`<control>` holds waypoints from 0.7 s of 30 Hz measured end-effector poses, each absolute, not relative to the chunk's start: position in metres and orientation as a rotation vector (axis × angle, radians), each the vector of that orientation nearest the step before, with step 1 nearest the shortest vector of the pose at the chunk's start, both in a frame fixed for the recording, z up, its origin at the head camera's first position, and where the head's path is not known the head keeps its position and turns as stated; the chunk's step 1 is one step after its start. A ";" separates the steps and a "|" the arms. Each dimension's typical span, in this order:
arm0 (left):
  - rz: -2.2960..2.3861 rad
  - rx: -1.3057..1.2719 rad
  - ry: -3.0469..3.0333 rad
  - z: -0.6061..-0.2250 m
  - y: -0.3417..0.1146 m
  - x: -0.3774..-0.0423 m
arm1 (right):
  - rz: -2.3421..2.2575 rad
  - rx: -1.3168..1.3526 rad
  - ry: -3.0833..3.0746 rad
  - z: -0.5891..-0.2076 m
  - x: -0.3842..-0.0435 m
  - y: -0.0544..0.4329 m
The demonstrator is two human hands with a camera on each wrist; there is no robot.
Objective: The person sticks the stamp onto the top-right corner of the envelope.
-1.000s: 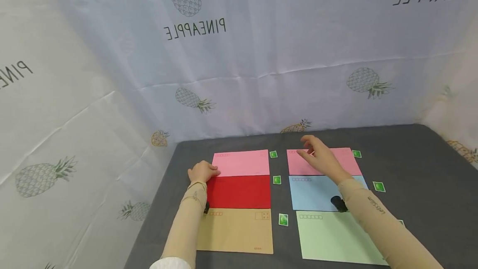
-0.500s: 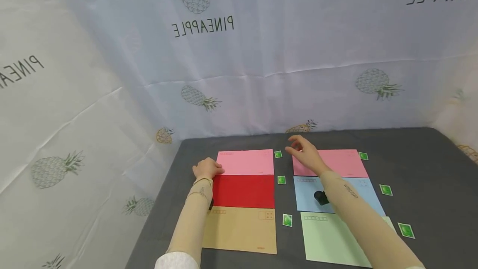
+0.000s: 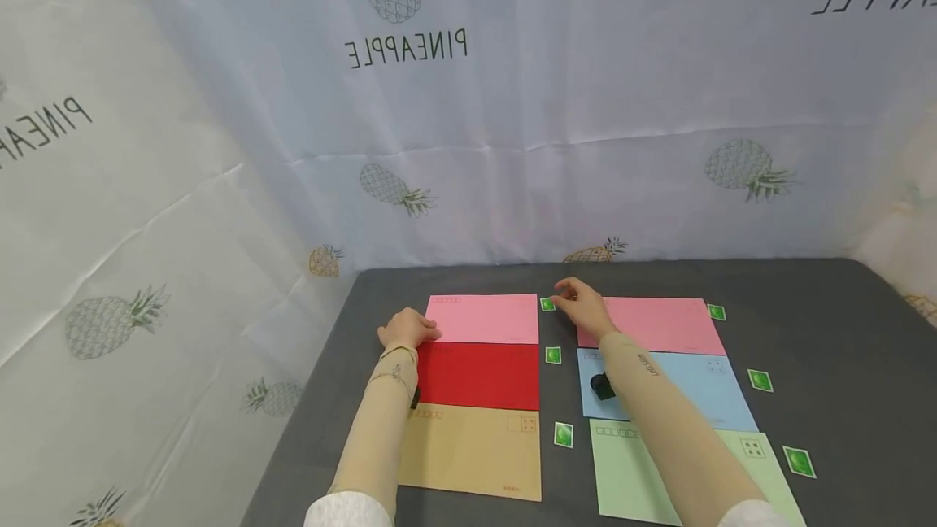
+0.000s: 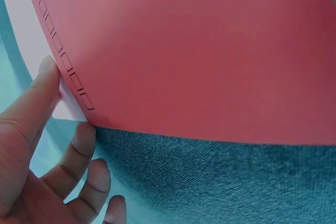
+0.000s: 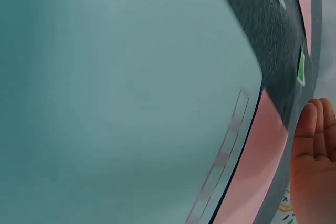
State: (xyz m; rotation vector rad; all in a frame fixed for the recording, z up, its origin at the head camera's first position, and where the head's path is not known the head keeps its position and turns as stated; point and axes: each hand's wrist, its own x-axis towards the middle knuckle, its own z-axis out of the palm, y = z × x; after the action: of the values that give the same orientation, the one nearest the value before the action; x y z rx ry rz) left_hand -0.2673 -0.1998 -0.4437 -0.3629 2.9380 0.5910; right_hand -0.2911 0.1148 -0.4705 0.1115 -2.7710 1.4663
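Fingers slightly parted, nothing visible in them, your right hand (image 3: 583,309) hangs just beside the green stamp (image 3: 547,305) near the table's (image 3: 827,324) far edge. Your left hand (image 3: 407,329), fingers loosely spread, touches the left-hand pink envelope (image 3: 486,319). A clumsy pinch could slide the stamp; a left-hand drag could skew the envelope. Your right forearm (image 3: 669,429) slants over the blue envelope (image 3: 713,389).

Touching left pink envelope (image 3: 483,318) with left hand (image 3: 407,328). Hovering near green stamp (image 3: 546,305), right of that envelope, with right hand (image 3: 585,307).
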 end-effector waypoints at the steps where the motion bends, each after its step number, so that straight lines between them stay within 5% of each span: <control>1: 0.586 -0.371 2.931 -0.444 -0.200 -0.267 | 1.458 0.099 -2.781 -0.471 -0.292 0.112; 21: 0.242 -0.487 2.918 -0.434 -0.176 -0.284 | 1.268 0.046 -2.758 -0.491 -0.299 0.092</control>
State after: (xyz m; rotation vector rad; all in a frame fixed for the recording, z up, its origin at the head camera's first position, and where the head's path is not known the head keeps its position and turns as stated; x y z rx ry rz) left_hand -0.2844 -0.1756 -0.4343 -0.4869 2.9180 0.2415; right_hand -0.2994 0.0920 -0.4914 0.0462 -2.7581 1.2680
